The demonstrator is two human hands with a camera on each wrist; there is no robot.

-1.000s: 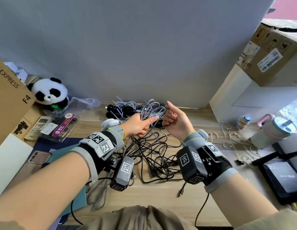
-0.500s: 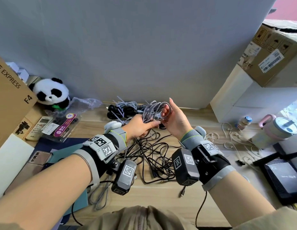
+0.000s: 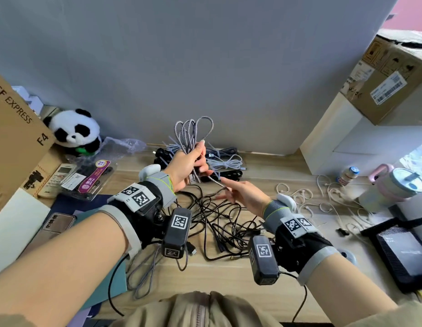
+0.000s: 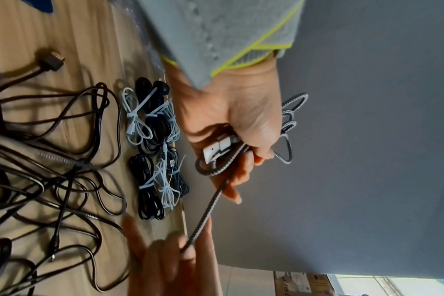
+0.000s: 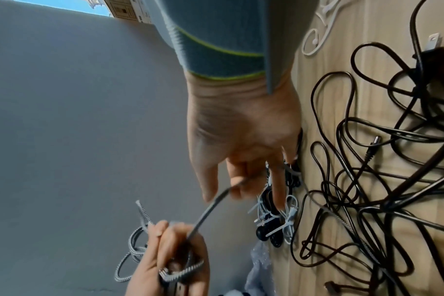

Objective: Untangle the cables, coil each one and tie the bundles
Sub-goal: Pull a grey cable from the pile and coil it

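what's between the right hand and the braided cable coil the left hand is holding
Nothing visible. The right hand already pinches the tail of the braided cable, which runs straight up to the left hand.

Braided cable (image 3: 193,135): woven cloth sheath, grey-white herringbone, matt, rough; plug shells (image 4: 219,149) white glossy plastic.
Loose black cables (image 3: 219,215), centre: smooth rubbery jacket, slight sheen.
Tied bundles (image 3: 225,161), far centre: black and white smooth cable, white plastic ties.
Tabletop (image 3: 229,274): pale wood grain, matt.
Panda toy (image 3: 75,131), far left: plush, fuzzy.
Boxes (image 3: 389,83), right and left: brown corrugated cardboard, matt, paper labels.
Wristbands (image 3: 276,210): grey knit cloth, yellow-green edging.
Wall (image 3: 205,55): grey, matt, smooth.
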